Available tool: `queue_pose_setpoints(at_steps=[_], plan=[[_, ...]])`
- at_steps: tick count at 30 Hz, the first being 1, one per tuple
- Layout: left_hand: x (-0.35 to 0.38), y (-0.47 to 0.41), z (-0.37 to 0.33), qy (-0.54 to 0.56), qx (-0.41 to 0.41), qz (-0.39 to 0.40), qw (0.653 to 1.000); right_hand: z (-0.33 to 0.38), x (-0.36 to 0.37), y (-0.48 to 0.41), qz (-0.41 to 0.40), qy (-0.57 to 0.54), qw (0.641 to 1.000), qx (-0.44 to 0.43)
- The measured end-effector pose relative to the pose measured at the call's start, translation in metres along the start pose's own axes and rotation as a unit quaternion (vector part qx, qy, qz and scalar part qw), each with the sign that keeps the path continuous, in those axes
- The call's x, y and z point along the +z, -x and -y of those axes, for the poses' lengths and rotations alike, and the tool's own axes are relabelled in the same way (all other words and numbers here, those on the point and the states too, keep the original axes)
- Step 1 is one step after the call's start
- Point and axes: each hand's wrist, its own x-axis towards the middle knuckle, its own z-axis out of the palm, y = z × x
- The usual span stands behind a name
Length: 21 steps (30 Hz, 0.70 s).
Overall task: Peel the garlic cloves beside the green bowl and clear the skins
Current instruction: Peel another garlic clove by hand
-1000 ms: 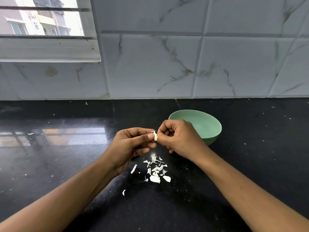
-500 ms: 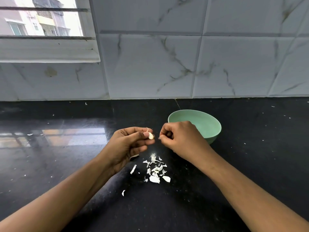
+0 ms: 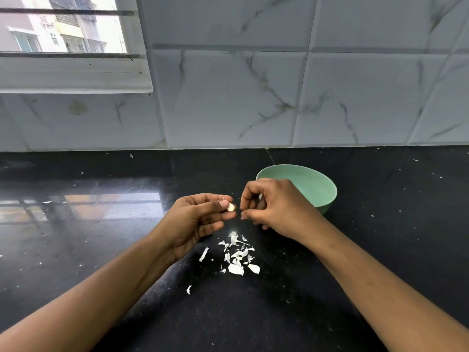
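My left hand point(image 3: 200, 219) pinches a small pale garlic clove point(image 3: 230, 207) between thumb and fingertips, above the black counter. My right hand point(image 3: 271, 207) hovers just to its right with fingers curled and thumb near forefinger, a small gap away from the clove; whether it holds a scrap of skin I cannot tell. Behind the right hand sits the green bowl point(image 3: 319, 189), its inside partly hidden. A scatter of white garlic skins point(image 3: 237, 256) lies on the counter below both hands.
The black glossy countertop point(image 3: 101, 237) runs to a marble-tiled wall point(image 3: 253, 97). Stray skin bits lie apart from the pile point(image 3: 188, 289). A window point(image 3: 63, 29) is at the upper left.
The hands, joined at the clove a second ago, have drawn apart. The clove stays with my left hand and my right hand has shifted slightly right.
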Motion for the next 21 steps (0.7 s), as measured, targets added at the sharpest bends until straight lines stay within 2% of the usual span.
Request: queue_pose_setpoints(at_steps=[5,16,21], plan=[[-0.002,-0.002,0.002,0.007,0.005,-0.007,1.0,0.002,0.001,0.001,-0.029,-0.015,0.999,-0.025],[0.001,-0.002,0.007,0.004,0.039,-0.039,0.998,0.005,0.014,0.003,-0.109,0.11,0.982,-0.105],[0.004,0.0,0.007,0.008,0.057,-0.052,0.997,0.005,0.016,0.003,-0.116,0.102,0.981,-0.118]])
